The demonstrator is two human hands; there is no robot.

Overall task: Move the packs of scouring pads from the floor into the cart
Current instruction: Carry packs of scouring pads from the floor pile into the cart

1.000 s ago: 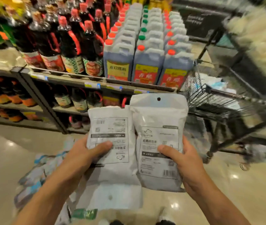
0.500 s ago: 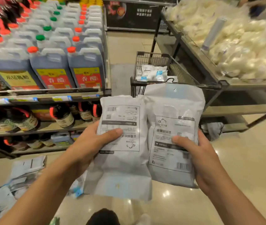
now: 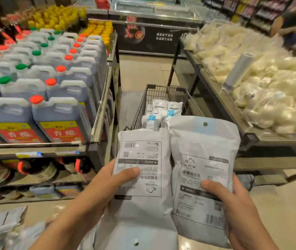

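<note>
Big picture first: off beyond my left fingers I see the shelf rack [image 3: 96, 123] loaded with vinegar jugs [image 3: 60, 121], orange and green caps in rows, darker bottles on the tier underneath. Beyond my right fingers runs the display table [image 3: 248, 136], heaped with pale bagged goods, a roll of clear bags [image 3: 238, 71] lying tilted on top. Straight ahead, past both sets of fingertips, sits the wire cart [image 3: 163, 92], and I can see several white packs in the cart [image 3: 161, 109] already (blue-trimmed ones among them).

Now the hands. My left hand [image 3: 98, 188] grips the left pack [image 3: 141, 177], thumb pressed flat across its printed label, the other fingers curled behind where I can't see them; its print reads upside down to me and its hang hole points down. My right hand [image 3: 233, 201] grips the right pack [image 3: 203, 174] the same way, thumb clamped on the front, fingers wrapped round the far edge, hang hole at the top. The two packs touch side by side, the right one overlapping the left one's edge, both held up between me and the cart.

Down below my left wrist, more packs on the floor [image 3: 1, 224], blurred.
</note>
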